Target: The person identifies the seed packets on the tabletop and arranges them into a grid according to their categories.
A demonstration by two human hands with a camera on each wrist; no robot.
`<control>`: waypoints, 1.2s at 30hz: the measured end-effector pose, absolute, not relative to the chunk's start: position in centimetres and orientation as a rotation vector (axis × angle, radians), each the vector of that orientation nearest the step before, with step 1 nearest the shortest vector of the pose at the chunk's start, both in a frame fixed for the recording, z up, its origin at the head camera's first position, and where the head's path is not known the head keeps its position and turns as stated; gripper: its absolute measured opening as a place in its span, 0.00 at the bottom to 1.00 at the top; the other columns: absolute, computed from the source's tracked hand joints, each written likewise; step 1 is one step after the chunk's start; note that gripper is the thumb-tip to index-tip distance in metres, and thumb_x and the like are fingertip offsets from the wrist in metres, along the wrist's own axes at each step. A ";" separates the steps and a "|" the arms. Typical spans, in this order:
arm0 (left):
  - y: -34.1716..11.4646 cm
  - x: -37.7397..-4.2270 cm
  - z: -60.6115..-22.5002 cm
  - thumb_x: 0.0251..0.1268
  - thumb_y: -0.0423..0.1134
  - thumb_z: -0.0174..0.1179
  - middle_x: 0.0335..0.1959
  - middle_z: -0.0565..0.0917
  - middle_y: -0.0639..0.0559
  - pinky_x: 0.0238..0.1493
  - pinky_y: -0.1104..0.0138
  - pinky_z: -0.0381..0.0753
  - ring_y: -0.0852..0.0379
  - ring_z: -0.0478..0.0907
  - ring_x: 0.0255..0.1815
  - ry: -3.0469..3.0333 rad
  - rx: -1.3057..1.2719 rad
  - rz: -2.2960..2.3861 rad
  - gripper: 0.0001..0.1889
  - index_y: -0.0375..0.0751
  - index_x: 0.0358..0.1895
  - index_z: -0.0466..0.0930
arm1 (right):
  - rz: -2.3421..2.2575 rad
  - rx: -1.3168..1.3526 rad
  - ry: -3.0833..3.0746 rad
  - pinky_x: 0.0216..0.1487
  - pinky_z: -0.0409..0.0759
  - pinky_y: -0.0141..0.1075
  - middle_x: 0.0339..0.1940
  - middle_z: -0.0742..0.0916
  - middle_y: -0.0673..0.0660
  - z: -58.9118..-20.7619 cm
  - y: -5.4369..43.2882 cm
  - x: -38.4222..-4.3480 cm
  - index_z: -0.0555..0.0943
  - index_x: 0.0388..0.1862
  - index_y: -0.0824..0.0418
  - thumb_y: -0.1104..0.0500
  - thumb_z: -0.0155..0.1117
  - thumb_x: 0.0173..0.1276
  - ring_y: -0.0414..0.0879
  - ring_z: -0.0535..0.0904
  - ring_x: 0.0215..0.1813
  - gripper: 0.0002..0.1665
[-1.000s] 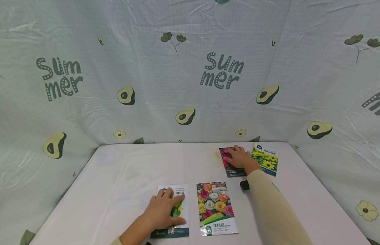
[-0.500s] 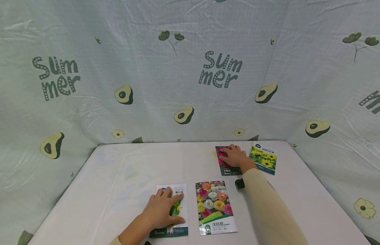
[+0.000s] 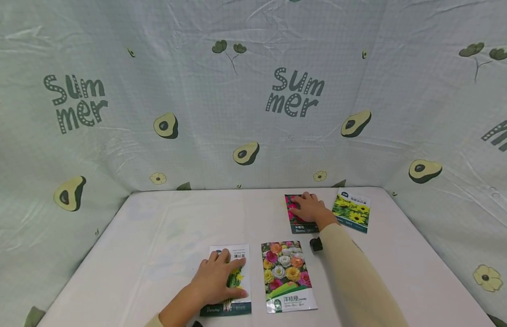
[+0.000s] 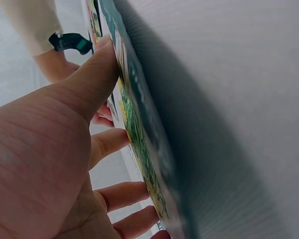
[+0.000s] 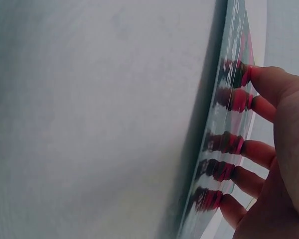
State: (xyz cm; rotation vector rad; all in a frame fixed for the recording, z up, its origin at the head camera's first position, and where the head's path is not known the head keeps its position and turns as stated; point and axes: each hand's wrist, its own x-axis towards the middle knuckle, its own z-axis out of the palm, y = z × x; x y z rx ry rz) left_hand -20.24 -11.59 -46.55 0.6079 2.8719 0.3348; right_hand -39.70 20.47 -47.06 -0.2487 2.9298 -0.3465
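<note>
Near the front of the table my left hand [image 3: 214, 279] rests with spread fingers on a white-and-green seed packet [image 3: 243, 295] with yellow flowers. In the left wrist view its fingertips and thumb touch the face of this packet [image 4: 134, 124]. At the back right, my right hand [image 3: 312, 210] presses its fingertips on a dark-edged seed packet with pink flowers [image 3: 304, 229]. The right wrist view shows all the fingertips touching that glossy packet [image 5: 224, 119], which lies flat. Both hands partly cover the packets under them.
A seed packet with many-coloured blooms [image 3: 287, 277] lies right of my left hand. Another with yellow flowers [image 3: 352, 210] lies slightly turned, right of my right hand. A printed curtain [image 3: 204, 95] stands behind and beside the white table [image 3: 176, 227].
My right hand has slid the pink-flower seed packet a little to the left, so its gap to the yellow-flower packet has widened. My left hand stays in place.
</note>
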 end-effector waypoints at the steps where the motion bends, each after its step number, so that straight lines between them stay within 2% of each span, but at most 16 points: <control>1: -11.6 -20.2 -46.5 0.48 0.74 0.70 0.51 0.72 0.48 0.42 0.54 0.66 0.48 0.66 0.49 2.872 0.607 0.333 0.44 0.62 0.71 0.76 | -0.346 -0.249 2.930 0.74 0.56 0.67 0.78 0.65 0.65 -47.1 20.4 -39.7 0.65 0.80 0.50 0.40 0.53 0.80 0.67 0.56 0.79 0.35; 36: -11.6 -20.4 -46.8 0.46 0.74 0.70 0.50 0.72 0.49 0.41 0.55 0.66 0.48 0.65 0.48 2.882 0.600 0.311 0.44 0.64 0.70 0.76 | -0.342 -0.240 2.938 0.75 0.57 0.65 0.77 0.66 0.64 -47.0 16.7 -39.6 0.66 0.79 0.48 0.36 0.53 0.78 0.65 0.56 0.79 0.36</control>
